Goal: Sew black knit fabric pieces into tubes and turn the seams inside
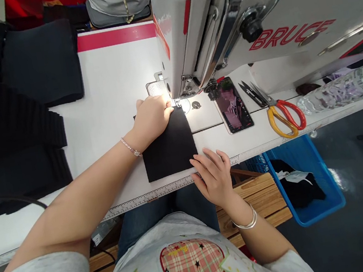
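My left hand [149,119] lies over the far end of a black fabric panel [168,147]. Its fingers [163,109] sit close together on the cloth, just short of the presser foot [176,103]. From here I can't tell whether they pinch the cloth or only press it down. My right hand [213,179] is at the panel's near edge, its fingers [207,159] spread apart with the tips resting on the cloth, not clamped on it.

The panel lies flat on the white table [106,74], between the two sets of fingers. Just past my left fingers stands the sewing machine head [205,26], lettered BRUCE in red. To the right of those fingers lie a phone [232,105], thread snips [254,95] and red-and-yellow scissors [284,117], with a plastic bottle [343,89] further along. Well left of them is a pile of black ribbed fabric [12,135]. A measuring strip [149,196] runs along the table edge just below my right fingers. Down to their right, a blue basket [299,181] holds black cloth [298,186]. Beyond the table, I can see a co-worker's grey back [117,1].
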`<state>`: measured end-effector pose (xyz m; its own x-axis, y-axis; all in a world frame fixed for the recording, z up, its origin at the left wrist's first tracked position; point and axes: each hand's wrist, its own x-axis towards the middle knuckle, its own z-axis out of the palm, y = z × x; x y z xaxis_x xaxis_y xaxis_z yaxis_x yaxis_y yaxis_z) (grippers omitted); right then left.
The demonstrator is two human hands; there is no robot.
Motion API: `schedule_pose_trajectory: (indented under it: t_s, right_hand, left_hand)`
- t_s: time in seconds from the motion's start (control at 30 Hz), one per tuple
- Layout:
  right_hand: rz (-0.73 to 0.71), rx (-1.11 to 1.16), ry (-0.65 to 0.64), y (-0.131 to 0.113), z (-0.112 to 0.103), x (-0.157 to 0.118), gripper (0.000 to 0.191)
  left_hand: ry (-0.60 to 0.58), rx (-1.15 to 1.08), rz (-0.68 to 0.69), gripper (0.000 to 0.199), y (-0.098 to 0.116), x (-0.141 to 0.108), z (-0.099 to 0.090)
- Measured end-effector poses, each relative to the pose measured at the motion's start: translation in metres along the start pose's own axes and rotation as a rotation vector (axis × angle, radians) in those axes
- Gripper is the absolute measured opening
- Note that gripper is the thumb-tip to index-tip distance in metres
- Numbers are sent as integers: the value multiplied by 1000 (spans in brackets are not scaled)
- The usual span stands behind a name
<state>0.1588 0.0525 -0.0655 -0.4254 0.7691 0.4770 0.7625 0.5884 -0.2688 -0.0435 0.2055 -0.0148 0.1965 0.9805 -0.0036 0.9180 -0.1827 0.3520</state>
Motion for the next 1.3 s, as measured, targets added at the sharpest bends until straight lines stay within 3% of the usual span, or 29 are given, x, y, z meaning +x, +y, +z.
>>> schedule_pose_trajectory:
  t_s: [0.67,1.3]
  right_hand:
    - [-1,5,6,-1,1,-1,29]
    - [8,-31,-45,0,0,1,29]
  left_hand:
    - [4,-50,-11,21,-2,1,2]
    - [-28,-47,-1,34,3,-1,-7]
